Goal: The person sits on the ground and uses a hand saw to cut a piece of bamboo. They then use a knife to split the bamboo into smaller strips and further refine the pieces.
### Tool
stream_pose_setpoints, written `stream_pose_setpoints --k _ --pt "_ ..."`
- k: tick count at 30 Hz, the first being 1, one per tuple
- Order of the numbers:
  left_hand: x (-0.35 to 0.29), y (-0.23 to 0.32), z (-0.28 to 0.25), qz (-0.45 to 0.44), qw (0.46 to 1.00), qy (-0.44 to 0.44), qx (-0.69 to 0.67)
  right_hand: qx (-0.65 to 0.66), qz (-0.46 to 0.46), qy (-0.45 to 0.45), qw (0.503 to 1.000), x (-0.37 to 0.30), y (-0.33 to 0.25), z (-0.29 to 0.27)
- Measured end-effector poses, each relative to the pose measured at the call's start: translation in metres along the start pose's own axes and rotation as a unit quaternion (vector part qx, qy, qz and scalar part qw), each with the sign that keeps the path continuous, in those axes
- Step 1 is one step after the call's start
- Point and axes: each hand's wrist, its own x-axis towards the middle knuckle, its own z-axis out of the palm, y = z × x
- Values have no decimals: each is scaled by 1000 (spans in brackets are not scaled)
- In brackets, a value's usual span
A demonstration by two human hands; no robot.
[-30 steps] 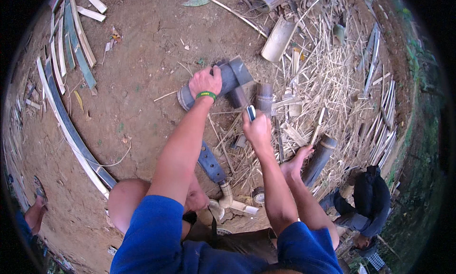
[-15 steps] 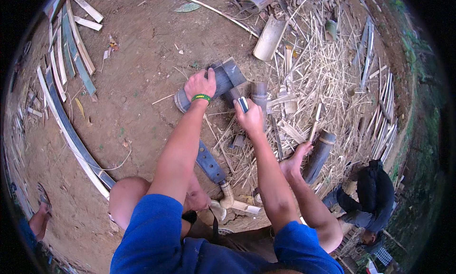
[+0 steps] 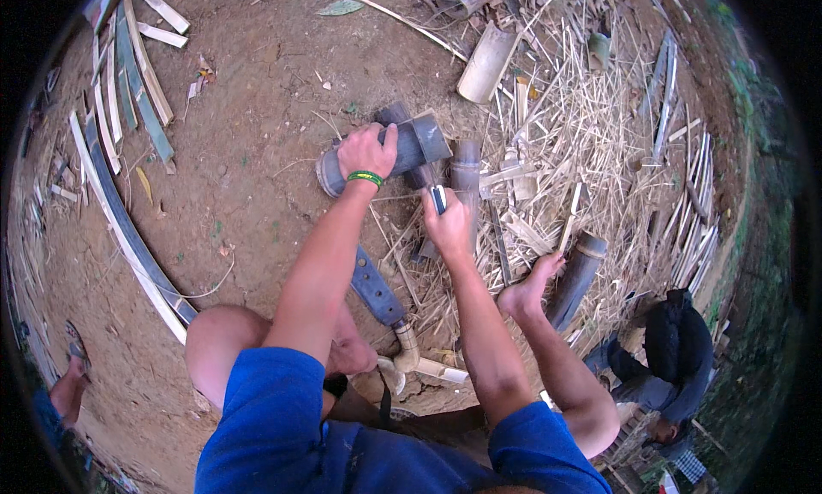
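Note:
My left hand [image 3: 366,154] is wrapped over a thick dark bamboo tube [image 3: 411,145], pressing it from above. That tube lies across another bamboo piece [image 3: 393,114], which shows on its far side. In my right hand [image 3: 449,222], closed just below the tube's right end, is a tool with a dark and pale handle [image 3: 439,199]; its blade cannot be made out. Beside that hand stands or lies another bamboo section [image 3: 465,170]; I cannot tell which. A broad dark blade with holes [image 3: 377,287] and a curved tan handle [image 3: 408,348] lies between my forearms.
Pale bamboo shavings [image 3: 591,134] cover the ground at right. A split bamboo half [image 3: 486,63] lies beyond my hands, and a dark bamboo tube [image 3: 578,276] beside my right foot [image 3: 531,290]. Long bamboo strips [image 3: 137,211] lie at left. Another person [image 3: 672,357] crouches at lower right.
My right hand has shifted slightly toward me with the tool. The bamboo tube under my left hand has moved a little to the right.

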Motion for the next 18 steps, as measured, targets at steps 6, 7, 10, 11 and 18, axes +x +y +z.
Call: stream_pose_setpoints --k 6,7,10,11,18 --pt "-1 -9 -12 -40 999 -18 26 -53 41 -101 993 -5 -60 -40" --pt "-3 -8 -9 -17 1000 -15 22 -54 38 -94 993 -5 -69 -44" --pt "-5 -6 1 28 999 29 6 28 48 -42 998 -19 -40 -21" --pt "-9 -4 3 36 999 23 3 49 50 -11 997 -27 -25 -14" --pt "-15 -5 2 27 999 34 8 33 76 -88 993 -23 -57 -55"
